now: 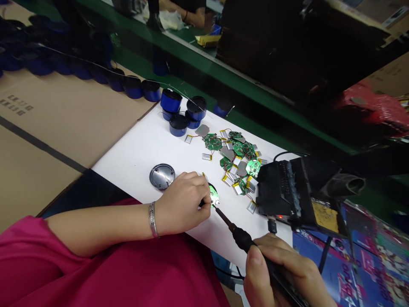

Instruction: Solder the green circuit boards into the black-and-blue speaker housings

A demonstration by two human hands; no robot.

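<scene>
My left hand (183, 202) rests on the white sheet (140, 149), fingers pinched on a small round green circuit board (212, 197). A silver bracelet sits on that wrist. My right hand (281, 273) grips a black soldering iron (238, 234) like a pen. The iron's tip touches the lower edge of the board. A round grey cap (162, 175) lies just left of my left hand.
A heap of green circuit boards with small silver batteries (238, 160) lies beyond the hands. Blue cylindrical housings (182, 113) stand at the sheet's far end. A black soldering station (287, 189) sits at right. Cardboard (47, 123) covers the left. Another person's arm (191, 13) shows at top.
</scene>
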